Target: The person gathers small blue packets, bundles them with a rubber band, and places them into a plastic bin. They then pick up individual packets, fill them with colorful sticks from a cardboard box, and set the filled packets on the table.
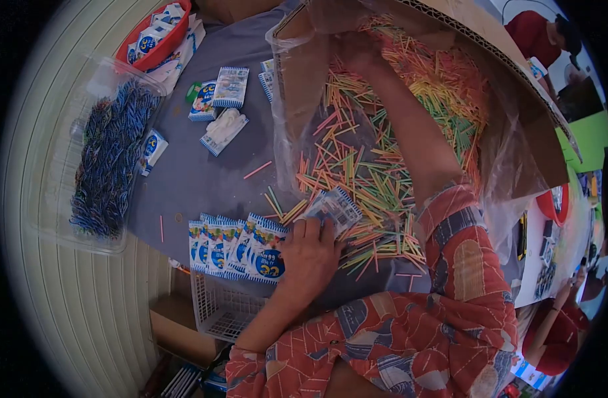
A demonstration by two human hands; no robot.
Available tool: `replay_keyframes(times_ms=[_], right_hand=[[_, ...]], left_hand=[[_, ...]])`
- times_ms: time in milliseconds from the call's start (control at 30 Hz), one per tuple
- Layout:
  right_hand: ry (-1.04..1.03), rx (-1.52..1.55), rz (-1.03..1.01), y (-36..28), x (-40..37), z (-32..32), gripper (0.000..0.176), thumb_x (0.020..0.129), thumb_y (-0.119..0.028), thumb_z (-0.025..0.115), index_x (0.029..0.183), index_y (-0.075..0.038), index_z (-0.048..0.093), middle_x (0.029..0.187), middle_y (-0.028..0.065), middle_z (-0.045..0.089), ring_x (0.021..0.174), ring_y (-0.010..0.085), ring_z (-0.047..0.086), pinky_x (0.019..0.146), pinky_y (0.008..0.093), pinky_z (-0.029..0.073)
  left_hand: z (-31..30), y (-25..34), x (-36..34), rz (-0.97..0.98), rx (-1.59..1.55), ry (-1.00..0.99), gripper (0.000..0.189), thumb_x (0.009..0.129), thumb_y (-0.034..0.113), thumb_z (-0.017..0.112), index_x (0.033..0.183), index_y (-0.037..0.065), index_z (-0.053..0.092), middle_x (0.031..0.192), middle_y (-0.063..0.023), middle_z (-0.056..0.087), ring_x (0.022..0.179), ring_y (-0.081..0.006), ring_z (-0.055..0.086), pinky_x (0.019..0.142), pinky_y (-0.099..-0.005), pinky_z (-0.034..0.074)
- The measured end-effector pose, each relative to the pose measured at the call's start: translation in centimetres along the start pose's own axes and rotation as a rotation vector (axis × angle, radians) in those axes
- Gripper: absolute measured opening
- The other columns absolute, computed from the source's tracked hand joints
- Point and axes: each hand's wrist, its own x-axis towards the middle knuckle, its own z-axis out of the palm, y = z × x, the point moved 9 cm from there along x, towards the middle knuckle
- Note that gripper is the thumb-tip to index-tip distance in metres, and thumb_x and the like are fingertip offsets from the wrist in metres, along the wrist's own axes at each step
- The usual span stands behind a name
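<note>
My left hand (310, 255) lies at the table's near side, its bent fingers on a small clear-backed packet (335, 211). Just left of it a row of overlapping blue-and-white packets (234, 249) with printed fronts is laid out. My right hand (354, 53) reaches deep into a cardboard box (296, 86) lined with clear plastic. Shadow hides its fingers, so what they hold, if anything, does not show. Thin coloured sticks (450, 99) in pink, orange, yellow and green fill the box and spill out (383, 192) between my arms.
A clear plastic tray (49, 192) holds dark blue twisted pieces (112, 159). Behind it stands a red basket (159, 46) of packets. More packets (231, 86) lie mid-table. A white crate (228, 305) sits below the near edge. Other people (549, 338) in red are at the right.
</note>
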Motion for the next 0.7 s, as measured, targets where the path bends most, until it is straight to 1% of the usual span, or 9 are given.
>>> replay_keyframes(times_ms=[67,100,167,200,267,400,500,567,700], right_hand=[[0.318,0.611,-0.184,3.0,1.5,0.6,0.031,0.099,-0.028,0.049,0.118,-0.008,0.064,0.105,0.0124,0.07,0.088,0.0236,0.068,0.073,0.0446,0.051],[0.317,0.614,-0.181,2.7,0.9,-1.2,0.031,0.099,-0.028,0.049,0.118,-0.008,0.064,0.105,0.0124,0.07,0.088,0.0236,0.068,0.073,0.0446,0.051],[0.139,1.376,0.249,4.3,-1.1,-4.2,0.017,0.099,-0.021,0.052,0.101,-0.008,0.064,0.09,0.0069,0.067,0.078,0.0165,0.065,0.063,0.0315,0.049],[0.144,1.376,0.256,4.4,-2.4,-5.1,0.017,0.099,-0.021,0.052,0.101,-0.008,0.064,0.09,0.0069,0.067,0.078,0.0165,0.065,0.063,0.0315,0.049],[0.016,1.976,0.259,3.9,-5.4,-5.1,0.017,0.093,-0.012,0.058,0.109,-0.006,0.061,0.093,0.0057,0.061,0.079,0.0155,0.058,0.07,0.029,0.049],[-0.089,2.267,0.351,1.8,-13.1,-4.7,0.006,0.095,-0.009,0.054,0.098,-0.01,0.059,0.075,-0.0006,0.051,0.062,0.0094,0.047,0.052,0.0259,0.038],[-0.403,2.39,0.251,-1.2,-19.4,-5.5,0.005,0.094,-0.012,0.061,0.09,-0.01,0.06,0.061,-0.0059,0.042,0.048,0.007,0.035,0.042,0.0233,0.026],[-0.252,1.915,0.619,-1.6,-23.4,-7.1,0.009,0.098,-0.018,0.056,0.095,-0.011,0.06,0.058,-0.0084,0.035,0.047,0.0037,0.03,0.041,0.023,0.017],[-0.387,2.15,0.423,-3.6,-27.2,-8.7,0.033,0.105,-0.033,0.048,0.101,-0.004,0.063,0.056,-0.0056,0.036,0.048,0.0063,0.035,0.045,0.025,0.029]], left_hand=[[0.7,0.2,0.0,-0.013,0.063,0.01,0.035,0.075,0.019,0.074,0.104,0.001,0.067,0.094,-0.0113,0.054,0.088,-0.0292,0.057,0.067,-0.0419,0.049],[0.4,0.6,0.0,0.007,0.102,0.057,0.032,0.074,0.017,0.073,0.101,0.002,0.067,0.091,-0.0111,0.054,0.085,-0.029,0.057,0.065,-0.041,0.049],[0.4,0.8,-0.2,0.033,0.147,0.101,0.029,0.073,0.014,0.072,0.099,0.002,0.067,0.089,-0.0109,0.054,0.083,-0.0288,0.057,0.063,-0.0401,0.049],[0.4,0.8,-0.4,0.042,0.135,0.128,0.027,0.072,0.013,0.071,0.097,0.002,0.067,0.088,-0.0103,0.054,0.082,-0.0288,0.058,0.063,-0.0391,0.049],[0.8,0.8,-0.7,0.058,0.112,0.143,0.025,0.071,0.011,0.07,0.094,0.003,0.067,0.086,-0.0097,0.054,0.081,-0.0287,0.058,0.063,-0.0381,0.049],[-0.1,-0.3,-0.9,-0.003,-0.053,0.219,0.018,0.078,0.012,0.069,0.095,0.004,0.068,0.09,-0.0099,0.058,0.083,-0.031,0.06,0.067,-0.0415,0.049],[-1.1,-0.7,-0.1,-0.037,-0.081,0.251,0.014,0.085,0.014,0.069,0.093,0.003,0.07,0.089,-0.0114,0.061,0.085,-0.0339,0.062,0.071,-0.0409,0.049],[-0.4,-2.0,0.1,-0.092,-0.24,0.138,0.016,0.087,0.014,0.069,0.089,-0.001,0.069,0.084,-0.0118,0.06,0.08,-0.0301,0.062,0.068,-0.0368,0.047],[1.4,-4.4,0.4,-0.173,-0.49,0.024,0.02,0.089,0.019,0.066,0.088,0.0,0.07,0.085,-0.015,0.062,0.084,-0.0348,0.063,0.071,-0.0426,0.047]])
